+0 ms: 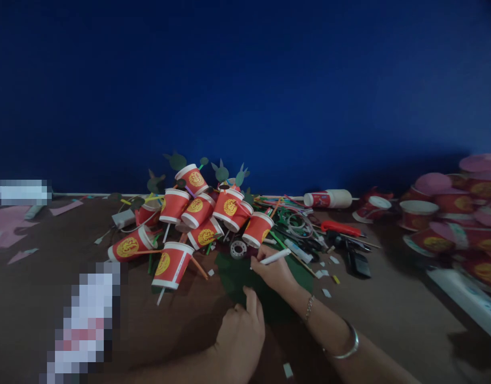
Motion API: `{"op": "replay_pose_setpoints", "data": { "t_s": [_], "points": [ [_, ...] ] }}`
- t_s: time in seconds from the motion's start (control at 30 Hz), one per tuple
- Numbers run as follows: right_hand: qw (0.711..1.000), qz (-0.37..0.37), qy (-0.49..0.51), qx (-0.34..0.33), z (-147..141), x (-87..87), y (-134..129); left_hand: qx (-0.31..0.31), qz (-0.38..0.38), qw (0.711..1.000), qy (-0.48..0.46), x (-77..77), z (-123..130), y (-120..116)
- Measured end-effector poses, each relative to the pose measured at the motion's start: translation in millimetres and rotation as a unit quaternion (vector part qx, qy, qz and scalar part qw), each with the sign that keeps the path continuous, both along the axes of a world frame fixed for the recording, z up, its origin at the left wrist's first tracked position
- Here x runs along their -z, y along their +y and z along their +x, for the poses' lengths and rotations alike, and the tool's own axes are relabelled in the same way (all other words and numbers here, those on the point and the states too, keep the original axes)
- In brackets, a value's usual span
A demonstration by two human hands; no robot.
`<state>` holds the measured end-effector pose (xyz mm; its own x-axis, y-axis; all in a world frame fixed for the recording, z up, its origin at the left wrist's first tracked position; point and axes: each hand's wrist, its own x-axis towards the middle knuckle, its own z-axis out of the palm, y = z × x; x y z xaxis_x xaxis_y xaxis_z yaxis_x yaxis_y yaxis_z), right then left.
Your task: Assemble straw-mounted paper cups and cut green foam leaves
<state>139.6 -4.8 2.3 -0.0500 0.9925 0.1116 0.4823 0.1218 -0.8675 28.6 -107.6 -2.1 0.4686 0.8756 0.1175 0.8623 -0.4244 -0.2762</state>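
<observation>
A white pen point(276, 256) is held between the closed fingertips of the right hand point(269, 271), its upper end tilted to the right and its tip lowered toward a dark green sheet point(275, 304); whether the sheet is touched by the tip cannot be told. The sheet is laid on the brown table point(373, 314), under and between both hands. The left hand point(241, 333) is placed at the sheet's near left edge, a finger stretched forward and the others folded; whether anything is gripped beneath them cannot be told. A bracelet point(310, 308) and a silver bangle point(353, 341) are worn on the right arm.

Just beyond the sheet a roll of tape point(238, 248) is seen, and to its left red paper cups point(201, 212) are heaped, with straws and dark green cut-outs attached. To the right, a white tube point(299, 250), a red cutter point(340, 228) and small paper scraps point(326, 293) are scattered. More cups point(456, 200) are piled at the far right, blurred, with a white power strip point(467, 298) set nearer. Pink paper point(7, 224) is spread at the left, and everything is backed by a blue wall point(245, 96)
</observation>
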Motion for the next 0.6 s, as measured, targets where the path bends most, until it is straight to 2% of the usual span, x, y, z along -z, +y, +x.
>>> {"op": "replay_pose_setpoints", "data": {
  "t_s": [0.2,0.6],
  "points": [
    [1.0,0.013,-0.004,0.008,-1.1,0.3,0.7,0.003,-0.002,1.0,0.008,-2.3,-0.9,0.2],
    [1.0,-0.01,0.022,-0.003,-0.6,-1.4,0.4,-0.004,0.001,1.0,0.001,1.3,0.1,0.0]
  ]
}}
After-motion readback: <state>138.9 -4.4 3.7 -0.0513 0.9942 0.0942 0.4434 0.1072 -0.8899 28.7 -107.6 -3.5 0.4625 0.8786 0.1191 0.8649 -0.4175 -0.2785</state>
